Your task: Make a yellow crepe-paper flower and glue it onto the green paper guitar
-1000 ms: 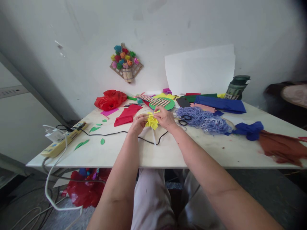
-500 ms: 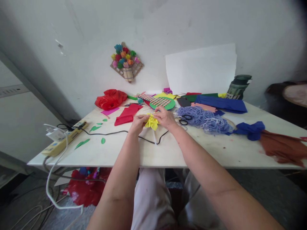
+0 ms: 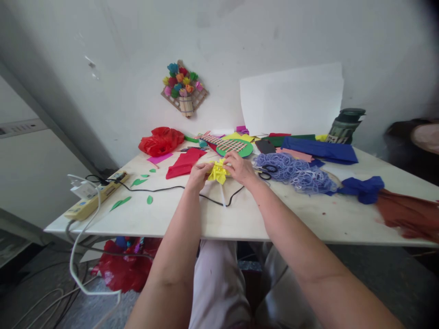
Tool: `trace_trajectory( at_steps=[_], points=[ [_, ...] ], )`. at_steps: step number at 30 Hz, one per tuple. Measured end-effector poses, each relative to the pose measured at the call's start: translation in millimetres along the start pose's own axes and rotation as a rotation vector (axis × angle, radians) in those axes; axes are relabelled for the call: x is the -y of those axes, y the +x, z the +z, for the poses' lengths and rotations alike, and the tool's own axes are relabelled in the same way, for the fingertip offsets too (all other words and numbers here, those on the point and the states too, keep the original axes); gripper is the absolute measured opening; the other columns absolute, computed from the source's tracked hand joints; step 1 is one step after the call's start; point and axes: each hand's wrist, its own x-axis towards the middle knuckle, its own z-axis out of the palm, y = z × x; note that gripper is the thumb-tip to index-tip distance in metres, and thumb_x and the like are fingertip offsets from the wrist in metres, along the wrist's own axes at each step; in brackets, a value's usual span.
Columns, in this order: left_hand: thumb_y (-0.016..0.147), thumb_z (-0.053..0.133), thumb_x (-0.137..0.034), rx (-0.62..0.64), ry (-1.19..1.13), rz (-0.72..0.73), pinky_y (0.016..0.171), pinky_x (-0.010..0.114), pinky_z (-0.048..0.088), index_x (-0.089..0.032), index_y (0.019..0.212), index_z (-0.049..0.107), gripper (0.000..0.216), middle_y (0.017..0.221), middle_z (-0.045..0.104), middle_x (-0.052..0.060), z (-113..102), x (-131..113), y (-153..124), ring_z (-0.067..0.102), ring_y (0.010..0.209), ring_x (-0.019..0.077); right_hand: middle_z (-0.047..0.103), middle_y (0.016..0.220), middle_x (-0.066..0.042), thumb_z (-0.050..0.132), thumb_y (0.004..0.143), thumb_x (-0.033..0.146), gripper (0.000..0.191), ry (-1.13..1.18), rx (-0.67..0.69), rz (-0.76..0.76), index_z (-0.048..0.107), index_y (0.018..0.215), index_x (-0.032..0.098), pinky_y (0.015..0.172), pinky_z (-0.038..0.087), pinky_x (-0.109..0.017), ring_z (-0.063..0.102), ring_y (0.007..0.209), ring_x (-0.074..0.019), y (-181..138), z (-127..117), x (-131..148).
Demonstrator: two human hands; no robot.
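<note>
A yellow paper flower (image 3: 218,172) is held above the table between my two hands. My left hand (image 3: 199,176) pinches its left edge with the fingers closed. On the other side, my right hand (image 3: 238,167) has thumb and fingertips closed on its upper right petals. Below the flower a thin whitish stick (image 3: 223,196) slants down to the table; I cannot tell whether it joins the flower. A black cable (image 3: 209,199) runs across the table under my hands. Black-handled scissors (image 3: 266,172) lie just right of my right hand.
Left are a power strip (image 3: 92,201), green paper leaves (image 3: 138,182) and red paper (image 3: 185,163). Behind my hands lies a stick lattice on a green disc (image 3: 247,150). Tangled purple yarn (image 3: 298,172), blue paper (image 3: 318,151) and a dark bottle (image 3: 345,127) occupy the right side.
The view has shifted slightly. My right fingers have moved a little over the flower's upper right side, and the petals look more spread. Both hands still hold it.
</note>
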Motion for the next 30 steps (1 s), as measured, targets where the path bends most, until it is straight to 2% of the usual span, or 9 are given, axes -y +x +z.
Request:
trace_trajectory(
  at_steps=[6, 12, 17, 22, 30],
  points=[
    [0.047, 0.083, -0.038, -0.028, -0.028, 0.015, 0.060, 0.027, 0.047, -0.014, 0.068, 0.070, 0.034, 0.064, 0.066, 0.002, -2, 2, 3, 0.061, 0.061, 0.0147, 0.061, 0.113, -0.007, 0.054, 0.086, 0.024, 0.015, 0.004, 0.006, 0.036, 0.068, 0.092, 0.020, 0.066, 0.045, -0.028, 0.061, 0.088, -0.0182, -1, -3, 2],
    [0.049, 0.083, -0.041, -0.086, -0.045, 0.037, 0.058, 0.028, 0.047, -0.014, 0.065, 0.067, 0.035, 0.056, 0.062, 0.002, -4, 1, 3, 0.063, 0.062, 0.0175, 0.063, 0.108, -0.006, 0.053, 0.086, 0.025, 0.017, 0.016, -0.029, 0.026, 0.069, 0.087, 0.020, 0.067, 0.045, -0.027, 0.061, 0.084, -0.0169, -1, 1, -5],
    [0.051, 0.082, -0.040, -0.108, -0.050, 0.048, 0.056, 0.027, 0.046, -0.014, 0.066, 0.067, 0.034, 0.061, 0.065, 0.003, -8, 2, 5, 0.062, 0.059, 0.0157, 0.066, 0.105, -0.005, 0.052, 0.086, 0.025, 0.018, 0.002, -0.050, 0.026, 0.070, 0.083, 0.021, 0.066, 0.045, -0.028, 0.062, 0.082, -0.0169, -2, 2, -9],
    [0.048, 0.082, -0.039, -0.135, -0.069, 0.080, 0.053, 0.026, 0.045, -0.014, 0.067, 0.069, 0.034, 0.059, 0.064, 0.002, -9, 2, 6, 0.060, 0.056, 0.0152, 0.067, 0.102, -0.005, 0.053, 0.085, 0.024, 0.018, 0.003, -0.047, 0.048, 0.070, 0.082, 0.020, 0.065, 0.044, -0.028, 0.063, 0.082, -0.0176, -1, -1, -9],
    [0.050, 0.082, -0.038, -0.222, -0.096, 0.092, 0.058, 0.028, 0.048, -0.015, 0.067, 0.067, 0.032, 0.060, 0.064, 0.002, -9, -2, 5, 0.063, 0.063, 0.0176, 0.067, 0.095, -0.005, 0.060, 0.080, 0.025, 0.011, 0.025, -0.061, 0.072, 0.069, 0.079, 0.020, 0.064, 0.043, -0.028, 0.061, 0.080, -0.0169, -2, -9, -18]
  ],
)
